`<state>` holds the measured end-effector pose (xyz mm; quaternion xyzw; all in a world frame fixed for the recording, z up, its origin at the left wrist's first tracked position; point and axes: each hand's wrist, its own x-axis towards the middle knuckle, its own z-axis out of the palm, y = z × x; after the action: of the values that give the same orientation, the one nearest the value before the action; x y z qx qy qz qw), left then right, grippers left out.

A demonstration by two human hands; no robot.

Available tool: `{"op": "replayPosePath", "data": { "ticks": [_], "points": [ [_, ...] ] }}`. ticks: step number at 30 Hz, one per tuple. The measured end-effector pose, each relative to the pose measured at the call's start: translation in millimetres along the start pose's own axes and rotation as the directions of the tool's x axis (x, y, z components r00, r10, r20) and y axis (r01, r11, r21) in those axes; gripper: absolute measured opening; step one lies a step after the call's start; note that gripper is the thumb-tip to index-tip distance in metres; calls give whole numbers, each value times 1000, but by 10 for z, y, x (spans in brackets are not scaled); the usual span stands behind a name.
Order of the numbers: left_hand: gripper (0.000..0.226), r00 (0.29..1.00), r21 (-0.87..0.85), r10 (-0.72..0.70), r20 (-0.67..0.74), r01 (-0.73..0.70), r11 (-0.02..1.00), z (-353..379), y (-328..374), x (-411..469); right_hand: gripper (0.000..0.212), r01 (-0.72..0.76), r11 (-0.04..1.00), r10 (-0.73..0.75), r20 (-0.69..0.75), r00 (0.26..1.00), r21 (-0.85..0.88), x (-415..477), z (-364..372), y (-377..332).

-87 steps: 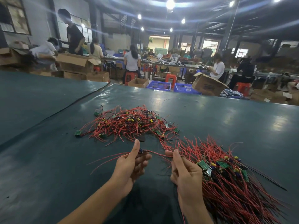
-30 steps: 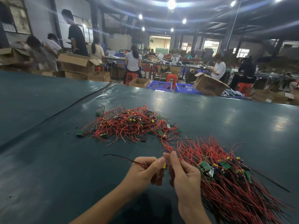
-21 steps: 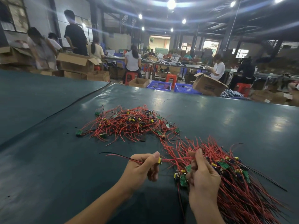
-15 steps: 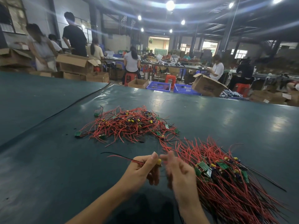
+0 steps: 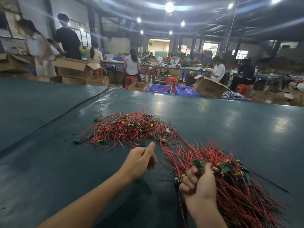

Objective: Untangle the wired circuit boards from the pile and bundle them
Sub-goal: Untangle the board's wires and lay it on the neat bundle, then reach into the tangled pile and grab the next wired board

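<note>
Pile (image 5: 130, 129) lies left, behind bundle (image 5: 230, 186), on table (image 5: 49, 162).

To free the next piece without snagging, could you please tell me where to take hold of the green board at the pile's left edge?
Pinch the board itself by its side edges, coming from the left, over the table. It lies just outside the pile, and its wires run right into the tangle, so pulling leftward should draw them out.
</note>
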<state>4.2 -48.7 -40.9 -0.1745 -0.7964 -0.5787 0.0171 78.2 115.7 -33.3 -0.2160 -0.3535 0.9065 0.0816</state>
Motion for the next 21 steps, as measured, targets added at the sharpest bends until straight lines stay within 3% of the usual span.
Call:
{"op": "replayPosePath", "data": {
  "ticks": [3, 7, 17, 19, 21],
  "points": [
    [42, 987, 341, 115, -109, -72, 937, -40, -116, 376, 77, -16, 990, 13, 24, 1000, 138, -3, -23, -28],
    [25, 991, 631, 130, -25, -85, 771, -31, -283, 786, 73, 57, 997, -59, 44, 997, 61, 1, 18, 17],
    [47, 985, 803, -138, 100, 2, 596, 142, -262, 1228, 64, 105, 992, -101, 61, 993, -71, 28, 63, 106],
    [36, 994, 771, -89, 59, 11, 637, 138, -260, 1228, 63, 116, 989, -111, 62, 992, -96, 18, 64, 116],
    [20, 998, 644, 51, -32, -19, 765, 125, -281, 1184, 62, 123, 986, -116, 66, 991, -114, 8, 64, 120]
  ]
}}
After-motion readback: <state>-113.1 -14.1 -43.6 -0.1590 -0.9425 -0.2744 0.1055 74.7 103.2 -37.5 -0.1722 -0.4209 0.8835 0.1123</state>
